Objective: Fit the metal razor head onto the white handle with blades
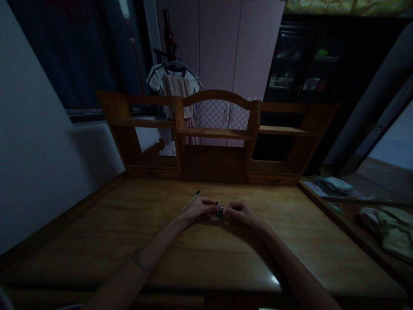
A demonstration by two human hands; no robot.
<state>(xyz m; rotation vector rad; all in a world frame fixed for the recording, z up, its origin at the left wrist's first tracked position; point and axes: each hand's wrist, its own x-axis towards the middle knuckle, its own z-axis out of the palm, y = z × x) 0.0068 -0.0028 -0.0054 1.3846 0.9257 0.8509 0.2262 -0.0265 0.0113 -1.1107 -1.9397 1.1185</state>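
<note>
Over the middle of the wooden desk (145,232), both hands meet at a small dark and shiny object (220,210), too small and dim to name. My left hand (200,208) pinches it from the left between thumb and fingers. From the other side, my right hand (242,212) has its fingers curled, thumb and index finger pressed at the object's right edge. A thin white stick-like thing with a dark tip (196,194) lies on the desk just behind my left hand, partly hidden by it.
A wooden shelf unit (213,163) stands along the desk's far edge. The wall (48,150) borders the left side. To the right, a lower surface bears folded cloth (395,230) and a pale packet (338,184). Behind the shelf hang clothes (176,84) before a pink wardrobe (219,51).
</note>
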